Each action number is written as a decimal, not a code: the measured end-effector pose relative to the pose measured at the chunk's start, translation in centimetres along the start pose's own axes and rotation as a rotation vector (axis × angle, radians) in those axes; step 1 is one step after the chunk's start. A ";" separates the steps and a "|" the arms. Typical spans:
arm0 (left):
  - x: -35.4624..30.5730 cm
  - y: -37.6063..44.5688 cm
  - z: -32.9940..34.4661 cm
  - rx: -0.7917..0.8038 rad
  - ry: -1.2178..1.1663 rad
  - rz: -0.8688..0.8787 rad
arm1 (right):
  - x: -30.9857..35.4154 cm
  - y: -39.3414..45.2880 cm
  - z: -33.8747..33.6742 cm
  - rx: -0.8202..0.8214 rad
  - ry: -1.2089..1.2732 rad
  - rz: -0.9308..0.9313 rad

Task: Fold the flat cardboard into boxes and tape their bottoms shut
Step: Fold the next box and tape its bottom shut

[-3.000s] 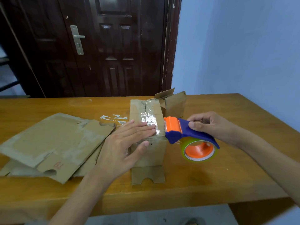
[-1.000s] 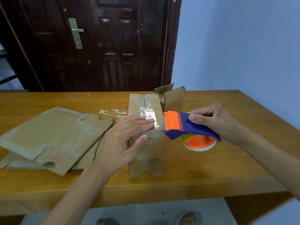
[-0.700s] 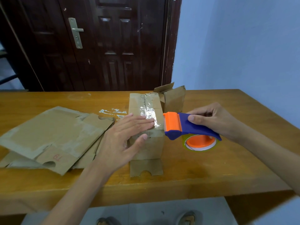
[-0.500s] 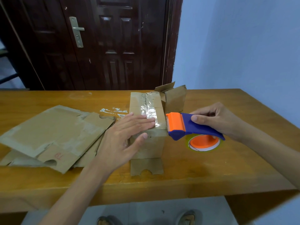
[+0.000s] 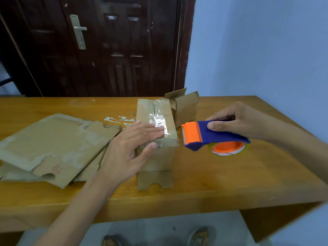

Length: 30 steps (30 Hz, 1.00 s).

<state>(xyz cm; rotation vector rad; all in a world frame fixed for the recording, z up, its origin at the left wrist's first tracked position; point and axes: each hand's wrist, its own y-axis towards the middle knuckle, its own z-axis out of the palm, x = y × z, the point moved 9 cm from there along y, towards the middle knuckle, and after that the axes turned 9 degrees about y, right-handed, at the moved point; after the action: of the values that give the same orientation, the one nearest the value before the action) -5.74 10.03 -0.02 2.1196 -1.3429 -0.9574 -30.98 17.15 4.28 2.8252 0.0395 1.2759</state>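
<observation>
While the left hand (image 5: 132, 150) lies flat with straight fingers pressing the shiny tape on top of the folded box (image 5: 157, 137), the right hand (image 5: 237, 121) grips the blue and orange tape dispenser (image 5: 211, 136) just beside the box's right side, apart from it. This box stands near the counter's (image 5: 204, 185) front edge. Flat cardboard (image 5: 53, 144) lies toward the left edge, and a second open box (image 5: 186, 107) sits behind, nearer the back edge.
</observation>
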 end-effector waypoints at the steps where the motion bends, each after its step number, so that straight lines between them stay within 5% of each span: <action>1: 0.0 0.0 0.0 -0.007 -0.011 -0.004 | 0.1 0.0 0.0 -0.001 -0.001 -0.004; 30: 0.4 0.0 -0.1 0.001 -0.027 0.004 | -1.9 -1.6 0.3 -0.073 0.259 -0.012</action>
<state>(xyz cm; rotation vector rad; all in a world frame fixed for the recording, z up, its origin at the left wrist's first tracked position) -5.56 9.62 -0.08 2.1110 -1.3604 -0.9875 -32.06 18.64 2.58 2.5785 0.0174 1.5963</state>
